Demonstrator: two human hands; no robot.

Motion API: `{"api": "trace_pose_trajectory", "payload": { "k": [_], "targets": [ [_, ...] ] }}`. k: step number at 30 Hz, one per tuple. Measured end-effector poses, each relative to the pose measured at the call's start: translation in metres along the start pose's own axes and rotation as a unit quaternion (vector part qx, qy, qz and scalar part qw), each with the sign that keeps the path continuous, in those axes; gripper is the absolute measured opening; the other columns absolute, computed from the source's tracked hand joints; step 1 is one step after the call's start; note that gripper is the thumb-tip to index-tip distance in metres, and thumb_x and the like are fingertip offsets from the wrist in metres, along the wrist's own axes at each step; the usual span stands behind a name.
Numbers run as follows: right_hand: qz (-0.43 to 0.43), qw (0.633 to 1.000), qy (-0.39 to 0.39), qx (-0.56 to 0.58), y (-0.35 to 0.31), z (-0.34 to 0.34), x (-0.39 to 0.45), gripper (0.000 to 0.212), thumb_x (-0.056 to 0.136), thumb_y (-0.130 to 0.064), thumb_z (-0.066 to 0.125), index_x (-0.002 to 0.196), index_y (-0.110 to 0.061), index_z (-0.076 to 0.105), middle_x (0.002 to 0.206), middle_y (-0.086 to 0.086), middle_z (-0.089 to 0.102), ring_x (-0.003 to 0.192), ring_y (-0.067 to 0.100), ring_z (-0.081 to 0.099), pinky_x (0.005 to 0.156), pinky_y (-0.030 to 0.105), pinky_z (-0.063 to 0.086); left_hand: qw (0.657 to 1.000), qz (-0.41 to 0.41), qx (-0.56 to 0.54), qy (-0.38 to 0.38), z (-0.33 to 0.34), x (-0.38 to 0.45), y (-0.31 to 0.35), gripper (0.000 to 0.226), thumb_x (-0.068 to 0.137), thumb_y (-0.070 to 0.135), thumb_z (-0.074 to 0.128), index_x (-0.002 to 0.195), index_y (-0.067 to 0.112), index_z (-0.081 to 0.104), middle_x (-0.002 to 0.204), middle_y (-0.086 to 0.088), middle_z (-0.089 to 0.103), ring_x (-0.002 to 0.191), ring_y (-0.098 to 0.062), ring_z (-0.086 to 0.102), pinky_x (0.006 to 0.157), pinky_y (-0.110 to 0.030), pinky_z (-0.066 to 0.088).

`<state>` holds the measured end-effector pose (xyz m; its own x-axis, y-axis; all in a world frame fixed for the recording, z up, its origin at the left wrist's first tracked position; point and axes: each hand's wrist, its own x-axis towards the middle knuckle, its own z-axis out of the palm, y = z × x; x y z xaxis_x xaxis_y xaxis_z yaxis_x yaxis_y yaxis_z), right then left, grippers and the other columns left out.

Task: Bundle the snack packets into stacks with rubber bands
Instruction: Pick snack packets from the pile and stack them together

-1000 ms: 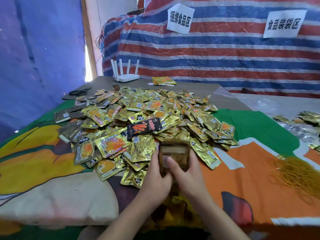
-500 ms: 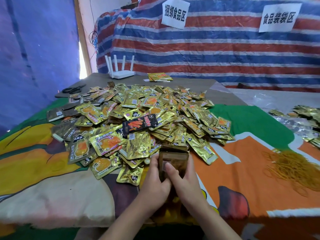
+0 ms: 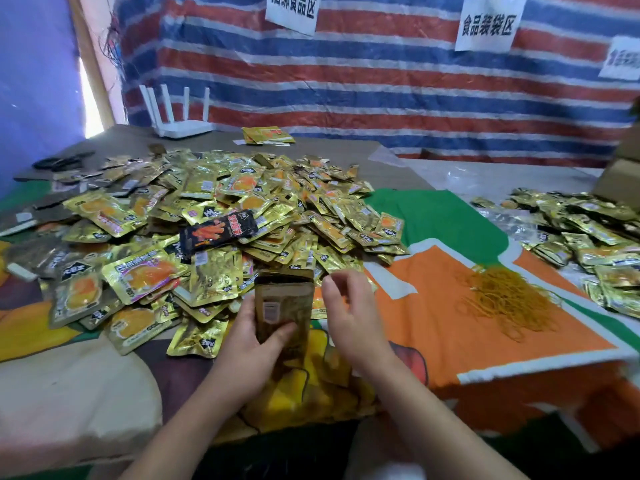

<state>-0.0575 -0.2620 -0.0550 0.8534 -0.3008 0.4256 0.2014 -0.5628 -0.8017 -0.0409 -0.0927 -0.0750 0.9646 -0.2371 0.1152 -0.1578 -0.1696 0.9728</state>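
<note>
the left hand (image 3: pixel 247 336) grips an upright stack of packets (image 3: pixel 284 306) to keep it squared, while the right hand (image 3: pixel 349 313), loosely curled and holding nothing, hovers beside it, seemingly bound for the rubber bands (image 3: pixel 509 301).

Upper centre: paper sign (image 3: pixel 292 10), top cut off by the frame edge. Right edge: second sign (image 3: pixel 623 58), cut off. Cardboard box (image 3: pixel 623 174), right edge, partly out of view. Held stack of packets (image 3: pixel 284 306): lower end hidden behind left hand (image 3: pixel 247 344); label print blurred. Right hand (image 3: pixel 349 317): fingertips motion-blurred.
</note>
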Motion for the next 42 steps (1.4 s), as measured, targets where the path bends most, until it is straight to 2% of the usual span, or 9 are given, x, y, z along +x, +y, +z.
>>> {"api": "trace_pose_trajectory", "payload": {
  "k": [5,10,22,26,29,33,35,37,42],
  "targets": [
    [0.074,0.975,0.111,-0.178,0.040,-0.081,0.054,0.022,0.096,-0.021,0.059,0.075,-0.014,0.060,0.078,0.004,0.060,0.078,0.021,0.056,0.069,0.035,0.036,1.000,0.005,-0.004,0.004,0.002,-0.001,0.000,0.039,0.087,0.008,0.070,0.107,0.037,0.052,0.097,0.034,0.067,0.090,0.015,0.062,0.071,-0.003,0.044],
    [0.219,0.884,0.019,-0.412,0.078,-0.147,0.067,0.011,0.078,-0.007,0.058,0.075,-0.007,0.068,0.086,0.018,0.070,0.084,0.038,0.064,0.068,0.037,0.052,1.000,-0.003,-0.004,0.008,0.002,-0.002,0.001,0.038,0.087,0.012,0.071,0.108,0.038,0.052,0.101,0.022,0.070,0.093,0.012,0.062,0.076,-0.008,0.045],
    [0.270,0.808,-0.059,-0.521,0.087,-0.155,0.054,0.019,0.089,-0.028,0.060,0.090,-0.013,0.049,0.097,0.008,0.060,0.097,0.032,0.063,0.078,0.038,0.048,1.000,0.002,-0.013,0.001,0.003,-0.004,0.001,0.038,0.088,0.013,0.070,0.108,0.040,0.052,0.102,0.028,0.068,0.094,0.014,0.061,0.074,-0.004,0.043],
    [0.293,0.786,-0.104,-0.534,0.084,-0.154,0.054,0.018,0.091,-0.027,0.055,0.078,-0.017,0.047,0.079,0.001,0.051,0.085,0.029,0.056,0.076,0.036,0.042,1.000,0.003,0.001,0.004,0.002,-0.003,0.001,0.039,0.088,0.014,0.070,0.106,0.042,0.050,0.097,0.037,0.065,0.091,0.019,0.059,0.068,0.003,0.039],
    [0.211,0.804,-0.093,-0.548,0.081,-0.149,0.056,0.020,0.096,-0.026,0.054,0.082,-0.012,0.055,0.092,0.009,0.060,0.092,0.032,0.060,0.076,0.037,0.043,1.000,-0.001,0.008,0.011,0.002,-0.003,0.001,0.039,0.088,0.015,0.070,0.105,0.044,0.050,0.096,0.038,0.064,0.090,0.019,0.058,0.068,0.002,0.039],
    [0.105,0.959,-0.024,-0.261,0.063,-0.123,0.052,0.026,0.098,-0.019,0.058,0.073,-0.016,0.053,0.075,0.002,0.058,0.073,0.020,0.056,0.058,0.028,0.037,1.000,-0.012,0.014,0.015,0.004,-0.004,0.001,0.039,0.088,0.019,0.071,0.105,0.047,0.050,0.098,0.032,0.066,0.090,0.020,0.058,0.071,-0.001,0.039],
    [0.139,0.988,-0.011,-0.070,0.045,-0.102,0.051,0.022,0.099,-0.019,0.059,0.077,-0.015,0.060,0.072,-0.001,0.064,0.067,0.013,0.059,0.055,0.021,0.043,1.000,-0.019,0.015,0.014,0.003,-0.004,0.002,0.041,0.088,0.020,0.071,0.105,0.049,0.048,0.097,0.035,0.066,0.089,0.021,0.057,0.074,-0.005,0.040],
    [0.191,0.975,-0.012,0.110,0.032,-0.083,0.048,0.019,0.100,-0.015,0.059,0.083,-0.008,0.064,0.073,0.001,0.068,0.066,0.011,0.064,0.058,0.019,0.049,1.000,-0.020,0.016,0.009,0.003,-0.005,0.003,0.041,0.088,0.021,0.071,0.105,0.050,0.048,0.098,0.037,0.064,0.091,0.021,0.057,0.074,-0.004,0.040],
    [0.281,0.858,-0.041,0.428,0.018,-0.052,0.043,0.013,0.102,-0.011,0.052,0.091,-0.006,0.057,0.072,0.001,0.066,0.054,0.006,0.052,0.046,0.015,0.042,0.999,-0.016,0.026,0.008,0.002,-0.006,0.002,0.042,0.088,0.024,0.071,0.110,0.049,0.045,0.099,0.048,0.055,0.095,0.019,0.056,0.082,-0.014,0.042]
  ]
}}
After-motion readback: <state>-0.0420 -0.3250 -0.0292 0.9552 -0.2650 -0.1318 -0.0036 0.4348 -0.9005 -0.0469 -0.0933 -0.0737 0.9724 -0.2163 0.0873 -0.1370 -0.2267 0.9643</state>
